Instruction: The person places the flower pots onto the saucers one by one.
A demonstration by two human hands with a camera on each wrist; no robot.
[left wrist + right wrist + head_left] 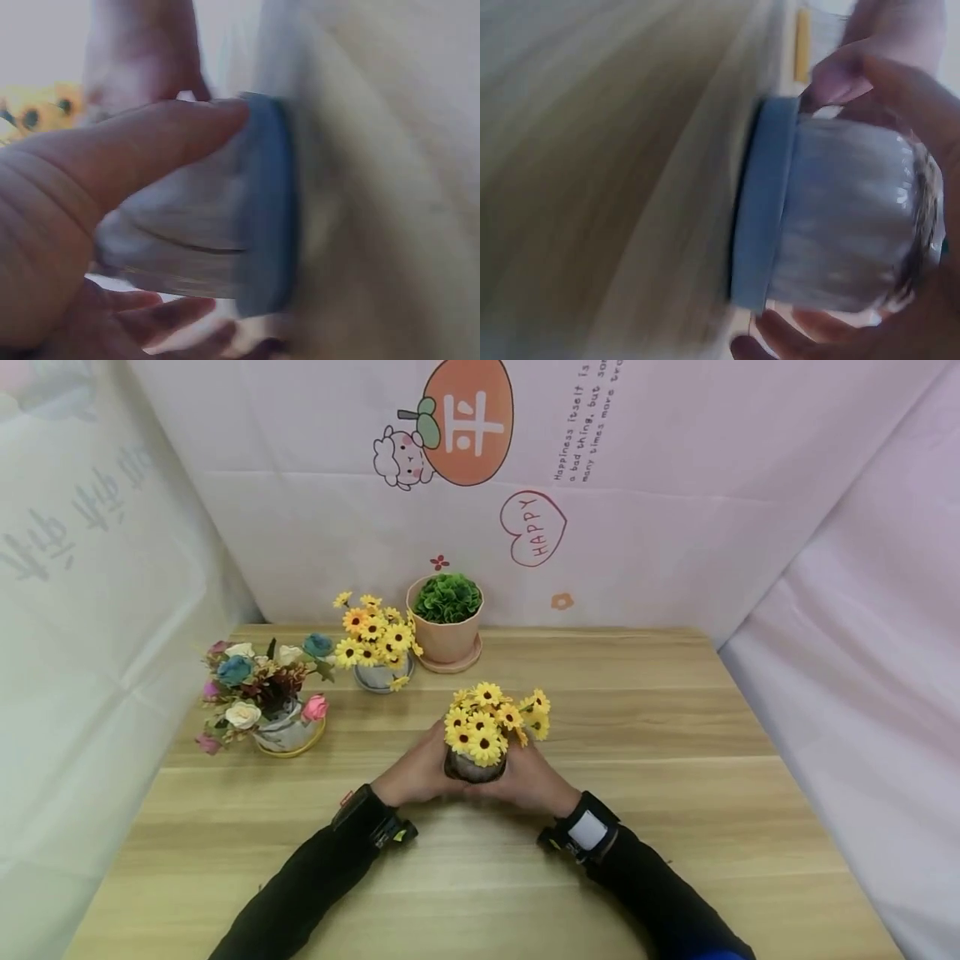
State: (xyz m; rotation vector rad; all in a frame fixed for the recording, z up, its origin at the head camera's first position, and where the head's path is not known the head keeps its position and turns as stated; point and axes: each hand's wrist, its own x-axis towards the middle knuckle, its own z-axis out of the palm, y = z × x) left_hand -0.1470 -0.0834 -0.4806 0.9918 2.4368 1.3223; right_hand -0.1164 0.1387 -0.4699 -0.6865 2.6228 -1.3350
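Both hands hold a small potted plant with yellow daisy-like flowers (483,731) over the middle of the table, one on each side. The left hand (423,768) grips the marbled pot (180,240) from the left. In the left wrist view its thumb lies along the pot, the tip by the blue-grey saucer (270,225). From the right, the right hand (534,781) curls round the same pot, its fingers passing behind it in the right wrist view. The saucer sits against the pot's base, close to the wood; whether it touches the table I cannot tell.
At the back left stand a second pot of yellow flowers (382,677) and a pink pot (446,639) with a green plant. Left of them is a marbled pot of mixed roses (285,731) on a yellow saucer. Printed white cloth (637,552) borders the wooden table (675,718).
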